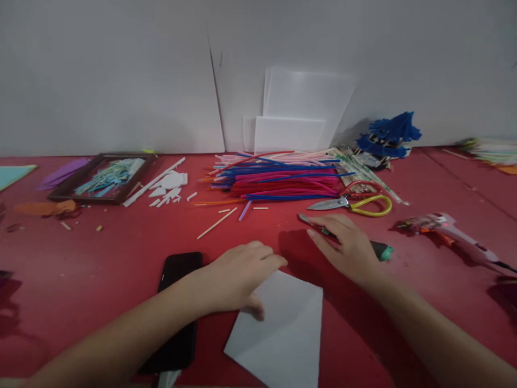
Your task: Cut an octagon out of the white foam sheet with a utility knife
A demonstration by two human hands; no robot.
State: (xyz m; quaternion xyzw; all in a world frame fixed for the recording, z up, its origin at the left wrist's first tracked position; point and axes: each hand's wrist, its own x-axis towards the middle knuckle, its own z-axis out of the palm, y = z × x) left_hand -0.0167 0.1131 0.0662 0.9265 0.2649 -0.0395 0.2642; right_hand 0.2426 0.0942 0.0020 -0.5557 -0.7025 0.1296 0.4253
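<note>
My left hand (246, 275) rests over the upper left part of a white sheet (283, 334), fingers bent and thumb apart from them, lying on the sheet. Nothing shows in its grasp. My right hand (347, 245) is right of the sheet, fingers over a cutter knife (378, 250) with a dark and green handle. The knife's blade tip sticks out left of the fingers, and the palm hides its middle. A black phone (177, 345) lies partly under my left forearm.
Pipe cleaners (283, 178) lie in a pile at the back centre, beside scissors (351, 205). A glue gun (456, 231) is at the right. A dark frame (97, 198) and paper scraps (173, 180) are back left. White boards (299, 102) lean on the wall.
</note>
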